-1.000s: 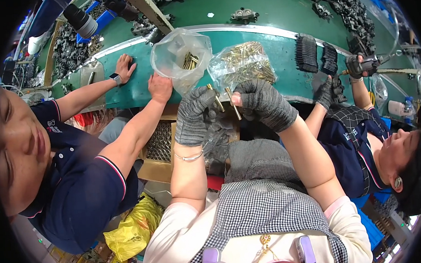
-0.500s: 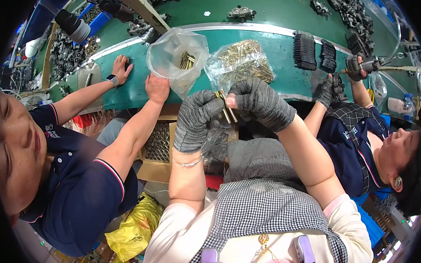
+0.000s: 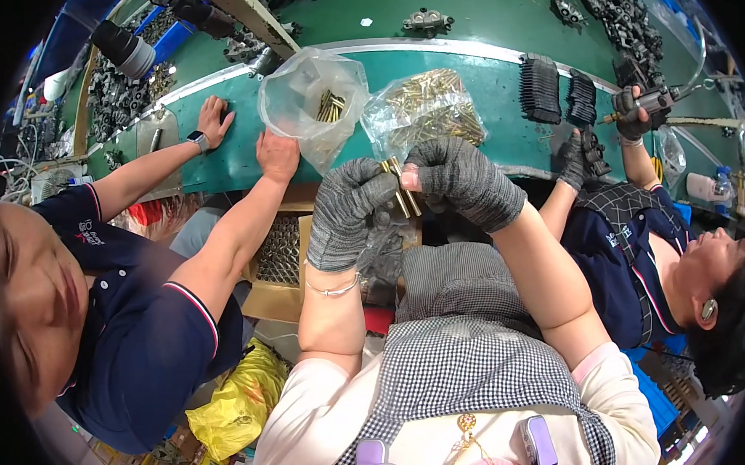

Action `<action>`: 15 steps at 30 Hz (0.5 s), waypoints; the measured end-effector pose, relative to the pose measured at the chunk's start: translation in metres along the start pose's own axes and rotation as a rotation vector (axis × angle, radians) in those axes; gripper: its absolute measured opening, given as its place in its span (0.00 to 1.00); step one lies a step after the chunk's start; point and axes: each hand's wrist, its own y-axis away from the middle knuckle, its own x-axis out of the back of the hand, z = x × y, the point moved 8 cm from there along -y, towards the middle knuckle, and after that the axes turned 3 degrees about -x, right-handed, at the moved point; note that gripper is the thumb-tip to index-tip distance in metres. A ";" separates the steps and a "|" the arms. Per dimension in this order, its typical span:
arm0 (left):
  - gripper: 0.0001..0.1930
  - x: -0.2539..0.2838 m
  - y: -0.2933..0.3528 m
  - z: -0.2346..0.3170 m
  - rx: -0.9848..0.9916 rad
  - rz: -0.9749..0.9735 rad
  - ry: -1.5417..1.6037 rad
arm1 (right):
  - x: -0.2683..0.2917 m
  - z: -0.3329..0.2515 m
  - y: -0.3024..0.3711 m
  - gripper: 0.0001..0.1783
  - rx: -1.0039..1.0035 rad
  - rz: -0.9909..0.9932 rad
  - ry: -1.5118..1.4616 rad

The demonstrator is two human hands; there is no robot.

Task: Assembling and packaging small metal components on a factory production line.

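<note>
Two slim brass-coloured metal pins (image 3: 404, 199) stand side by side between my gloved hands, over the near edge of the bench. My left hand (image 3: 348, 207), in a grey knit glove, pinches one pin at its fingertips. On the other pin my right hand (image 3: 464, 184) is closed, its bare thumb tip showing through the glove. Just beyond my hands lies a clear plastic bag (image 3: 424, 116) full of similar pins. To its left an opened whitish plastic bag (image 3: 298, 97) holds a few more of them.
At left a person's bare hands (image 3: 278, 156) rest on the green bench (image 3: 242, 159). The person at right holds a power tool (image 3: 656, 104) over a dark metal part. Stacks of black plates (image 3: 539, 89) stand near that worker. Below is a cardboard box (image 3: 277, 301) of metal pieces.
My hands and the two pins have hardly moved. The left person's head has lowered slightly. On the right, the worker's power tool has shifted a little.
</note>
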 end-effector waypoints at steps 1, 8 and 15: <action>0.05 0.000 0.000 0.000 -0.003 -0.003 0.001 | 0.000 0.001 -0.001 0.11 0.012 -0.005 0.001; 0.06 -0.002 0.002 0.003 -0.011 0.000 0.026 | -0.001 0.000 -0.001 0.10 0.018 -0.061 -0.022; 0.06 -0.002 0.005 0.003 -0.018 -0.008 0.034 | -0.003 -0.002 0.001 0.10 0.005 -0.028 0.012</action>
